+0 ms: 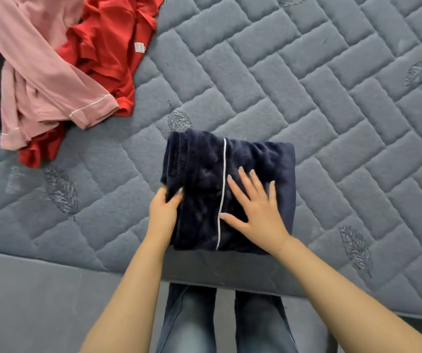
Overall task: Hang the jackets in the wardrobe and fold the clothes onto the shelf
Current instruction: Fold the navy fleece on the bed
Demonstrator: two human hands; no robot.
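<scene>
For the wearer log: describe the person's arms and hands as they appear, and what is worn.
Both forearms are bare, with no sleeves in view. The left hand and right hand wear no gloves, and no rings or watch show. The fingernails are fairly long and pale. Below, the legs are in blue jeans.

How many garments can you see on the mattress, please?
3: a folded navy garment under both hands near the front edge, and a pink garment lying over a red garment at far left; more may be hidden.

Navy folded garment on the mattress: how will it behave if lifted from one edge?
The navy folded garment looks plush and thick, so probably floppy. Lifted by one edge, the fold would likely open. The right hand lies flat on top and the left hand grips its side, suggesting two-hand support helps.
</scene>
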